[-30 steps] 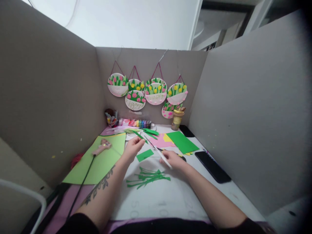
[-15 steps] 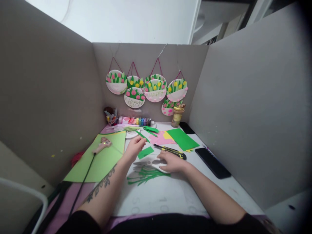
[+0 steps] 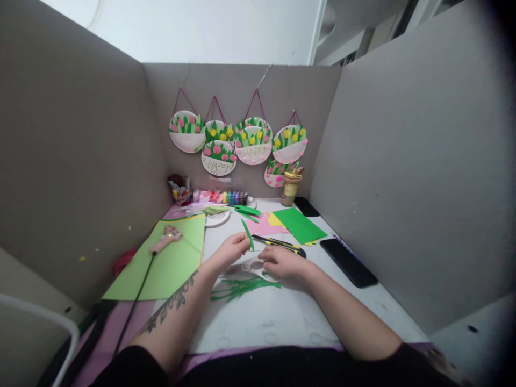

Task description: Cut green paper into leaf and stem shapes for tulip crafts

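My left hand (image 3: 234,248) pinches a narrow green paper leaf (image 3: 248,234), which stands up from the fingertips with its pointed end toward the back. Just to the right, my right hand (image 3: 282,262) is curled at the handles of white scissors (image 3: 252,267), whose blades point left. Part of the handles is covered by the fingers. Below the scissors lies a bunch of thin green paper strips (image 3: 244,289) on the white table mat. Behind my right hand rests a black and yellow utility knife (image 3: 282,245).
Left, a glue gun (image 3: 166,241) lies on light green sheets (image 3: 141,274), its cord trailing forward. At right are a phone (image 3: 349,262) and a green sheet (image 3: 300,224). Paint bottles (image 3: 237,198) and a pot (image 3: 291,188) stand behind, under hanging paper-plate flower baskets (image 3: 219,159).
My left hand has moved slightly right, toward my right hand, and the green leaf has turned more upright. The small green paper rectangle beside it no longer shows. The view has shifted slightly.
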Motion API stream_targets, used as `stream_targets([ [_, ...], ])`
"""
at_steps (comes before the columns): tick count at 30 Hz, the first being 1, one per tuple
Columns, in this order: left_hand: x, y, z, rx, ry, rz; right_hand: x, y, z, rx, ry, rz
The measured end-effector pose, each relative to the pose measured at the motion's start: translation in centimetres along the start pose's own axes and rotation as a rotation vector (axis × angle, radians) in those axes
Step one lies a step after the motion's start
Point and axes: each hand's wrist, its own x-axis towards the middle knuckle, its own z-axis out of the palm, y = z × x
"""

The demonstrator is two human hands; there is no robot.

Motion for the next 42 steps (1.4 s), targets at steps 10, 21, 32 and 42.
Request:
stream_targets([
  [10, -0.8, 0.3, 1.0, 0.050, -0.260, -0.049, 1.1, 0.0, 1.0, 0.835, 0.383, 0.185],
  [21, -1.0, -0.1, 1.6, 0.037, -0.319, -0.060, 1.5, -0.7, 1.6, 1.145, 0.307, 0.185],
  [32, -0.7, -0.1, 2.0, 0.123, -0.241, -0.153, 1.9, -0.6, 2.1, 0.970, 0.434, 0.119],
  [42, -0.4, -0.4, 1.4, 0.082, -0.167, -0.169, 1.4, -0.6, 1.5, 0.942, 0.400, 0.134],
])
